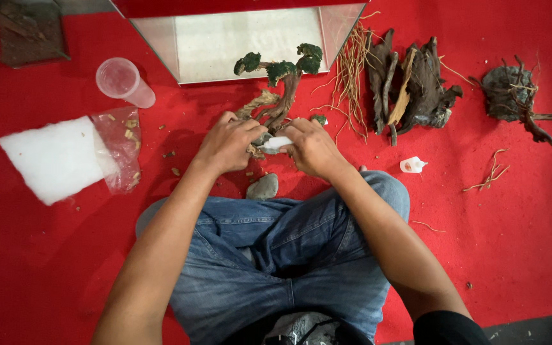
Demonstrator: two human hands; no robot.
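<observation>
I sit cross-legged in blue jeans on a red carpet. A small driftwood tree [280, 96] with green moss tufts stands in front of my knees. My left hand [227, 142] grips its rocky base at the left. My right hand [311, 148] holds a small white tube [276, 142] against the base, its tip pointing left toward my left hand. A grey stone [263, 186] lies on the carpet just below both hands.
An empty glass tank [250, 41] lies behind the tree. At the left are a clear plastic cup [122, 81], a white filter pad [55, 158] and a plastic bag [122, 148]. Driftwood pieces [410, 86], thin roots [351, 67], another root chunk [512, 96] and a small white bottle [412, 165] lie right.
</observation>
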